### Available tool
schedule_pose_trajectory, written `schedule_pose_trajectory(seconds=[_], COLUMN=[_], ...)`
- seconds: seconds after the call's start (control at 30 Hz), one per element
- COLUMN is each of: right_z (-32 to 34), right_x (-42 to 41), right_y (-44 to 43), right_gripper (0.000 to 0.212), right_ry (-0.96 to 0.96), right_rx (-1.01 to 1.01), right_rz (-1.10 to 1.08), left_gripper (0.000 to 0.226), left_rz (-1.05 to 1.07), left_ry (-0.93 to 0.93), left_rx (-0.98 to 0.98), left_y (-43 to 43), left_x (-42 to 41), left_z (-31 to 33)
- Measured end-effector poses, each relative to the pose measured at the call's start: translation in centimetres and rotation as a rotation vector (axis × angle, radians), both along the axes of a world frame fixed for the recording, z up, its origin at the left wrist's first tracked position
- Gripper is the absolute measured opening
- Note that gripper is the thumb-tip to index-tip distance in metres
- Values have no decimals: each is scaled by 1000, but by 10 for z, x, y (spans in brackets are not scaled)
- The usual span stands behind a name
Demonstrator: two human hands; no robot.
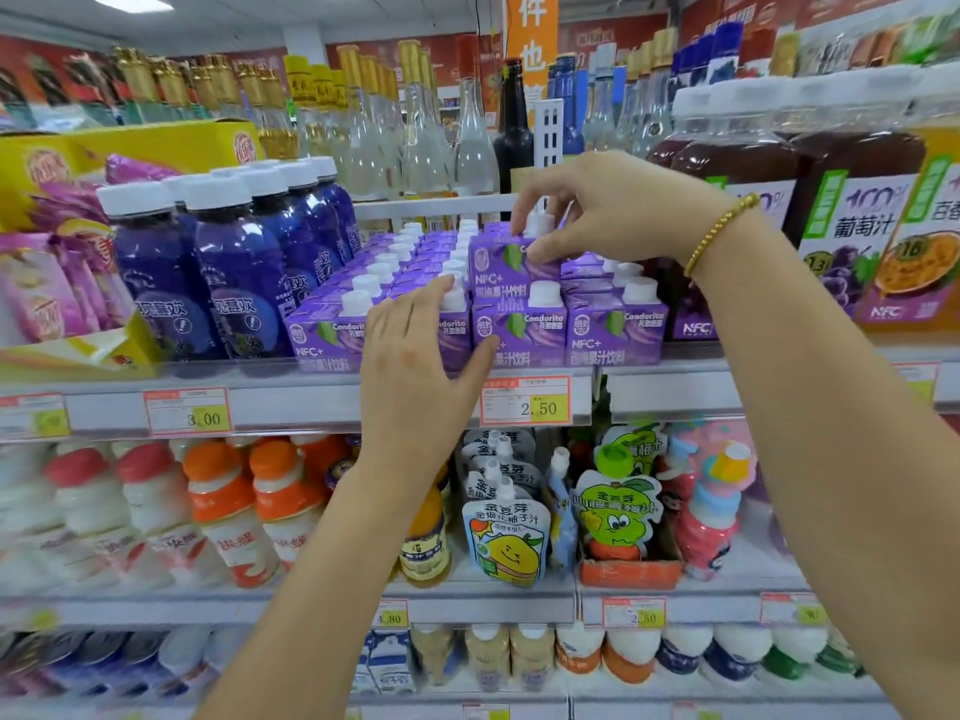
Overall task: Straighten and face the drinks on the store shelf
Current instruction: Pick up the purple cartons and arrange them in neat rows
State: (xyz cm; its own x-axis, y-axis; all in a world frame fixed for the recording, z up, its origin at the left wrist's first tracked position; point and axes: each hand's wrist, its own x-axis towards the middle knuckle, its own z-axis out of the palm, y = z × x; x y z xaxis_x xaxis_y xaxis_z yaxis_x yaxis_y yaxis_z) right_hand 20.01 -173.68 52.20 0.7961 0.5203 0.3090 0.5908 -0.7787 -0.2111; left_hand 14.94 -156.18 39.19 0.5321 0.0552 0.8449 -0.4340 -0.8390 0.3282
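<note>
**Purple juice cartons being handled on the middle shelf**

A shop aisle, bright strip lights overhead, and a tall rack of drinks filling the view. The shelf [291, 402] that matters runs at about chest height, with price tags clipped to its front rail, one reading 2.50 [525, 401] and another 8.00 [188, 412].

On that shelf stand rows of small purple cartons [615, 330] with white screw caps, packed front to back. One extra carton, the raised carton [506, 270], sits on top of the front row, higher than its neighbours. The right hand [602, 205], a gold bead bracelet [719, 231] on its wrist, is pinched on this raised carton: fingertips at the white cap and top edge, thumb against the upper front face. The left hand [415, 366] lies flat and spread over the front carton of the second column from the left, fingers reaching over its top, thumb stretched right to touch the face of the next carton. It presses rather than grips.

To the left of the cartons stand dark blue bottles [234, 272] with white caps, and beyond them a yellow box [130, 148] of purple packets. To the right are big grape juice jugs [737, 200]. Clear glass bottles [421, 132] stand behind, on the far side. Below sit red- and orange-capped white bottles [218, 511] and yellow spout pouches [506, 543].
</note>
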Motion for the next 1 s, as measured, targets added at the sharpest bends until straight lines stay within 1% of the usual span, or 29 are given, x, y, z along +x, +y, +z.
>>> schedule_pose_trajectory(seconds=[0.1, 0.17, 0.27, 0.3, 0.33, 0.4, 0.47, 0.53, 0.6, 0.77, 0.9, 1.0], right_z=[-2, -4, -10, -12, -13, -14, -12, -11, -9, -7, -14, -18], right_x=[0, 0, 1, 2, 4, 10, 18, 24, 28, 28, 21, 14], right_y=[4, 5, 7, 8, 10, 11, 10, 10, 11, 15, 13, 10], right_gripper=[20, 15, 30, 31, 30, 20, 12, 11, 15, 21, 23, 23], right_ry=[19, 38, 100, 105, 91, 50, 76, 140, 171, 69, -98, -177], right_rx=[-73, -72, -63, -40, -9, 58, 98, 99, 71, -88, -45, -5], right_rz=[-1, -15, -48, -58, -68, -105, -141, -159, -168, -172, -151, -152], left_gripper=[60, 61, 61, 60, 60, 60, 60, 60, 60, 60, 60, 61], left_rz=[-3, 2, 15, 15, 14, 10, 4, 5, 15, 21, 23, 28], left_ry=[11, 20, 32, 32, 31, 28, 27, 29, 31, 45, 58, 59], left_rx=[-9, -10, -12, -14, -20, -35, -40, -37, -30, -26, -20, -14], left_y=[0, 0, 0, 0, 0, -1, 0, 0, 0, -1, 0, 0], left_x=[0, 0, 1, 1, 1, 1, 1, 2, 1, -1, -2, -1], left_z=[-1, -1, -2, -2, -2, -1, -1, -2, -2, -1, 0, 0])
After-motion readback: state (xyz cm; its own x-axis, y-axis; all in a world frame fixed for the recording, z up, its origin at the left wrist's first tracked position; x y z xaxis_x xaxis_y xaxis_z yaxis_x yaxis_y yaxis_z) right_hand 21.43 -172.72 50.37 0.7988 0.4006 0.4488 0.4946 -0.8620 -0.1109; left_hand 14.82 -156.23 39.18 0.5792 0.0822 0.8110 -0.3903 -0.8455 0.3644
